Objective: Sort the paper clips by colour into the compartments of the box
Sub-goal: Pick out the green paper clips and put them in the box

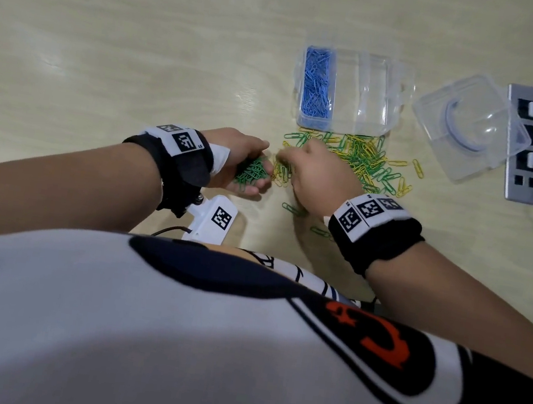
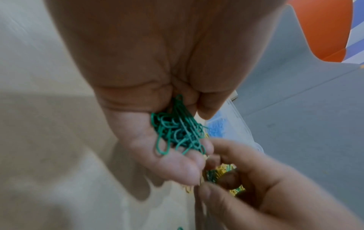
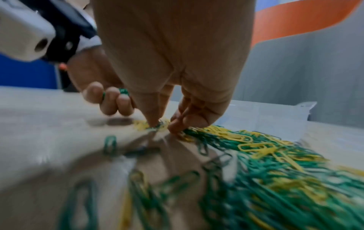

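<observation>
Underneath, pale wood table (image 1: 109, 42), left hand (image 1: 240, 160) cupping green clips (image 1: 251, 174), right hand (image 1: 317, 174) pinching at mixed pile (image 1: 366, 161).

An office desk: pale wood-grain top (image 1: 143, 47), recessed socket strip (image 1: 526, 146), grey partition panel (image 3: 305, 77).

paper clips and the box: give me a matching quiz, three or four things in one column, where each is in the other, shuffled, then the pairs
Things
1. blue paper clips
2. bunch of green paper clips
3. mixed green and yellow paper clips
4. clear lid

Places
A. loose on the table in front of the box
B. cupped in the left hand
C. in the box's leftmost compartment
D. on the table to the right of the box

Pairs: 1-C, 2-B, 3-A, 4-D
</observation>
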